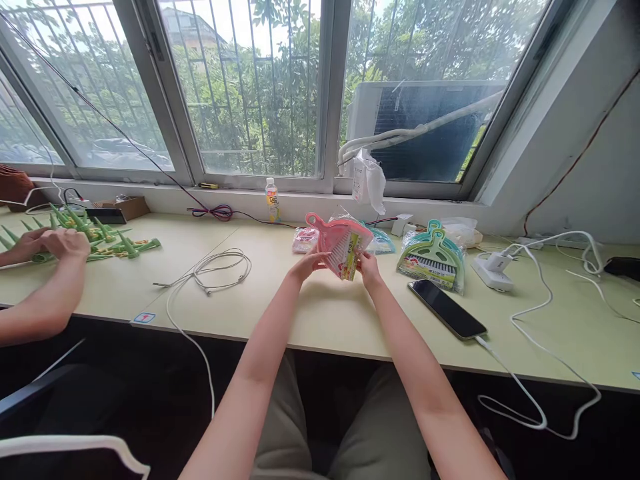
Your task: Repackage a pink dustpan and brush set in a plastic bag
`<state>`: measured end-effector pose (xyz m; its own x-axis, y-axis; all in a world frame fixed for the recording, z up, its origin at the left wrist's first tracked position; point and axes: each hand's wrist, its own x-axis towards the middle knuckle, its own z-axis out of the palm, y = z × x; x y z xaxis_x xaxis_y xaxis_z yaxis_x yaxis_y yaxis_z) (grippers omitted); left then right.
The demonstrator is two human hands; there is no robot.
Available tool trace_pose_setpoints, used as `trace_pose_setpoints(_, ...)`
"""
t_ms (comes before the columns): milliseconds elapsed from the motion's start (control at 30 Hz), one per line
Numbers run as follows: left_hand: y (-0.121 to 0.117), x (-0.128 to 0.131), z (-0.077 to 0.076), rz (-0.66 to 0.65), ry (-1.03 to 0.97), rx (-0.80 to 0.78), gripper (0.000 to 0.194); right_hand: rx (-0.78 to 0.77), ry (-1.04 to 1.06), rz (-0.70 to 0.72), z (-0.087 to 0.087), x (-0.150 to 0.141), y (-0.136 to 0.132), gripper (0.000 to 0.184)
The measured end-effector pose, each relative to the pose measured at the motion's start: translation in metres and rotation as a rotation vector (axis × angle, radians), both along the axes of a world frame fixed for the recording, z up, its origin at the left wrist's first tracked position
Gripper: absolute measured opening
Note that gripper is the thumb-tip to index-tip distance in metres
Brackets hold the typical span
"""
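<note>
Between my two hands a pink mini dustpan and brush set (337, 241) in clear wrapping is held up, tilted, above the table. My left hand (311, 263) grips its lower left edge. On the right side my right hand (369, 268) is closed on it, beside a yellow-green label card. Behind it lie a pink packet (304, 240) and a blue packaged set (383, 241), both partly hidden. To the right is a stack of green and blue wrapped dustpan sets (433, 260) with dark bristles showing.
A phone (447, 308) on a white cable lies at right, near a power strip (493, 272). Coiled cable (220, 268) lies left of me. A drink bottle (273, 200) stands by the window. At far left another person's hands (63, 243) handle green pointed pieces (127, 245).
</note>
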<state>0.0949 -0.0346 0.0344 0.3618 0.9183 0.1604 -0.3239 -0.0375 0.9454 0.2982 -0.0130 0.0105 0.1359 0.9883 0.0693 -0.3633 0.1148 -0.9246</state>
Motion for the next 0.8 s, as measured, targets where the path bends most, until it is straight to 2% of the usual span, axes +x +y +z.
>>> trace_pose_setpoints(67, 0.004, -0.001, 0.0, 0.031, 0.002, -0.065, 0.063, 0.013, -0.016, -0.03, 0.0, -0.001, 0.0, 0.042)
trace_pose_setpoints(200, 0.019, -0.008, -0.005, 0.199, -0.045, -0.18, 0.049, 0.009, -0.073, -0.035, 0.003, -0.001, -0.002, 0.037)
trace_pose_setpoints(333, 0.032, -0.015, -0.009, 0.314, -0.104, -0.216, 0.044, -0.002, -0.079, -0.019, 0.006, -0.003, -0.004, 0.036)
trace_pose_setpoints(533, 0.034, -0.034, -0.014, 0.331, -0.164, -0.167, 0.044, 0.033, -0.129, -0.048, 0.003, -0.004, -0.002, 0.042)
trace_pose_setpoints(600, 0.032, -0.043, -0.014, 0.485, -0.225, -0.148, 0.042, 0.027, -0.149, -0.055, 0.002, 0.0, 0.0, 0.043)
trace_pose_setpoints(667, 0.029, -0.052, -0.011, 0.663, -0.259, -0.09, 0.043, 0.013, -0.182, -0.012, 0.002, 0.004, 0.0, 0.044)
trace_pose_setpoints(700, 0.028, -0.056, -0.01, 0.706, -0.235, -0.049, 0.045, 0.007, -0.208, 0.024, 0.002, 0.006, 0.0, 0.045)
trace_pose_setpoints(733, 0.027, -0.058, -0.008, 0.705, -0.187, -0.006, 0.048, 0.001, -0.239, 0.065, 0.002, 0.007, -0.001, 0.046)
trace_pose_setpoints(800, 0.025, -0.06, -0.004, 0.615, -0.045, 0.052, 0.055, -0.009, -0.304, 0.128, 0.003, 0.009, -0.004, 0.047)
